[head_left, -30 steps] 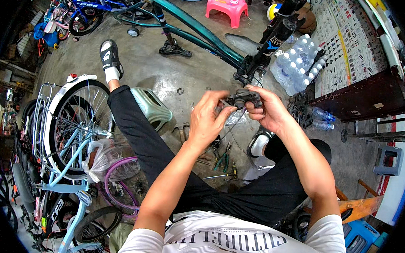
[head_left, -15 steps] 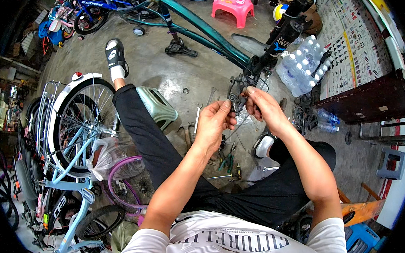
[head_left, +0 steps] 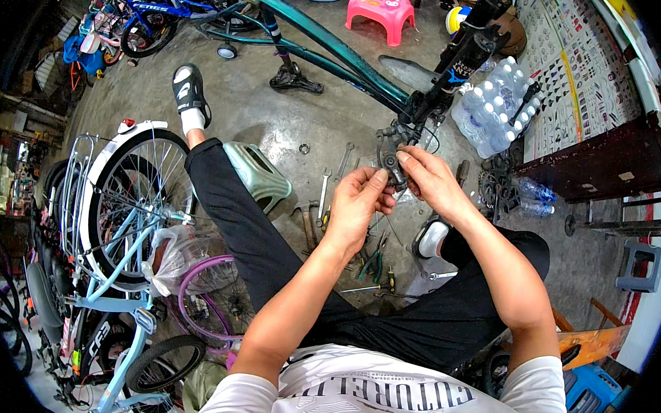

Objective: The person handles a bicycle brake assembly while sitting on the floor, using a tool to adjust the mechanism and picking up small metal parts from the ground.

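Observation:
A small black bicycle part with a round, dial-like face [head_left: 390,162] sits between my hands, beside the dark handlebar-end fittings and cables [head_left: 399,132]. My left hand [head_left: 359,203] pinches its lower left side between thumb and curled fingers. On the other side, my right hand [head_left: 428,176] has its thumb and fingertips closed on the part's right edge. Its exact kind is unclear, as fingers cover much of it. Just beyond stands a green bicycle frame [head_left: 328,46] with a black suspension fork [head_left: 458,61].
Wrenches [head_left: 324,195], a hammer [head_left: 307,224], green-handled pliers [head_left: 373,261] and a screwdriver [head_left: 388,285] lie on the floor below my hands. A pale green stool [head_left: 256,169] stands left, packed water bottles [head_left: 491,109] right. A light-blue bicycle [head_left: 124,242] lies far left.
My right hand has shifted slightly left and down, bringing its fingertips against the round-faced part. The part now shows more plainly between both hands. My left hand has moved a little.

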